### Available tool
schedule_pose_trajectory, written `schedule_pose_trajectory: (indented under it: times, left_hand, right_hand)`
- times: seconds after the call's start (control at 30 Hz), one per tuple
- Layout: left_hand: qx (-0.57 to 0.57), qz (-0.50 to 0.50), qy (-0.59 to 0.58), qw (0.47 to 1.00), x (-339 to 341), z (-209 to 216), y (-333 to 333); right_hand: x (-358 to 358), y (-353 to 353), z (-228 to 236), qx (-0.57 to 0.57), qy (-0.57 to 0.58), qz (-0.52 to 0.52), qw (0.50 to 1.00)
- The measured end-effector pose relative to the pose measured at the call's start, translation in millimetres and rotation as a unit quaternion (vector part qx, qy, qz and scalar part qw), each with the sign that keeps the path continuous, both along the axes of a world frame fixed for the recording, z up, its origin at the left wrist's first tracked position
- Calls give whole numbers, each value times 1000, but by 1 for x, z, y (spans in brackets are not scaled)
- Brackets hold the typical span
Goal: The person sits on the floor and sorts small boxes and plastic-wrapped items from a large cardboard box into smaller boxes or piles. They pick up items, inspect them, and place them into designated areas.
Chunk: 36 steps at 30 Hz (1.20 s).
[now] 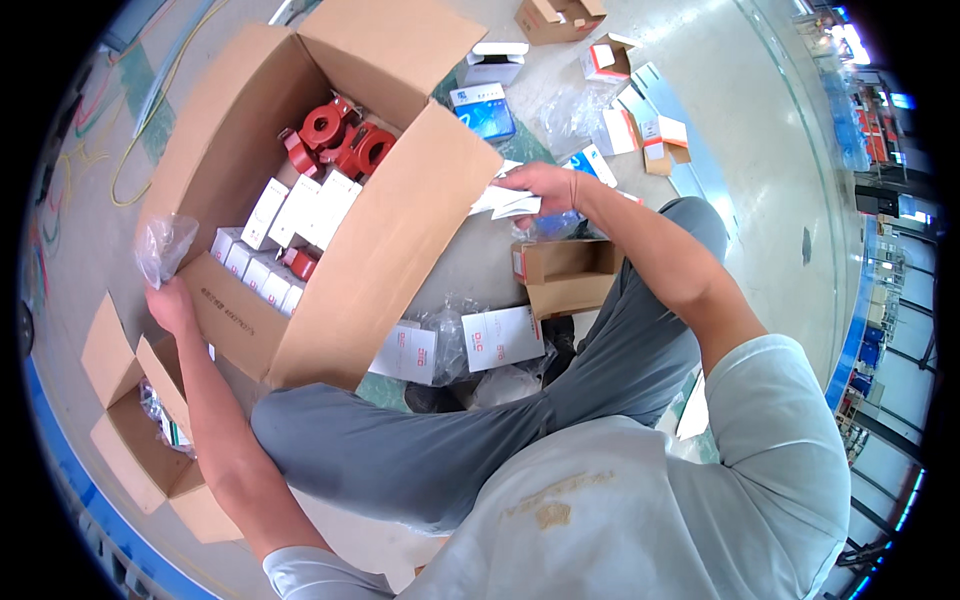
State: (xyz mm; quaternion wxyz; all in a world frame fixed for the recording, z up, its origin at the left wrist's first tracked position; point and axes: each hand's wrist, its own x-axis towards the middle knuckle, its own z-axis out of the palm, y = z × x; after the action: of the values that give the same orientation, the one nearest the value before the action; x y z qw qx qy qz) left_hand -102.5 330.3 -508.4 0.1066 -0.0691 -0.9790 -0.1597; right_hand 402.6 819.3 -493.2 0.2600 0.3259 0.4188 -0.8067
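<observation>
My left hand [172,305] is closed on a crumpled clear plastic bag [166,248], just outside the left wall of a large open cardboard box [420,235]. Beyond the box's right-hand flap, my right hand [543,188] grips some folded white paper sheets [508,203]. Several red ring-shaped metal parts [350,150] lie piled at the far end inside the box. Toward its near end stand several small white cartons [298,212], some in a row and some lying on top, with another red part [300,262] among them.
A smaller open cardboard box [125,440] sits at the lower left. Near my legs are white cartons [503,337], plastic wrap [450,340] and an open brown box [568,270]. Blue-and-white boxes [484,112] and opened small cartons [606,60] litter the floor ahead.
</observation>
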Motion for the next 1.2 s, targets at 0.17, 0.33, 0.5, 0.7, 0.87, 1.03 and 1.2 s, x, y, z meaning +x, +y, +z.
schedule_pose_trajectory:
  times: [0.17,0.33,0.5,0.7,0.87,1.03,1.2]
  left_hand:
    - [-22,-16,30,999,9,1,11]
    - [-60,-37,99,993,-13,31,5]
    - [116,-269,33,956,23,66,112]
    - [152,-388,-213,884,227,108,252]
    - [172,-468,-127,858,255,80,264]
    - [101,-399,-85,907,267,55,276]
    - [49,-389,-14,920,268,40,272]
  right_hand:
    - [18,-11,22,-175,43,-119,976]
    - [16,-28,69,-190,81,-361,909]
    - [4,-5,99,-314,365,-350,804]
    - [-14,9,126,-193,379,-414,805]
    - [-29,25,124,12,276,-482,832]
    - [-30,65,86,88,129,-588,794]
    - [-43,154,42,258,39,-655,709]
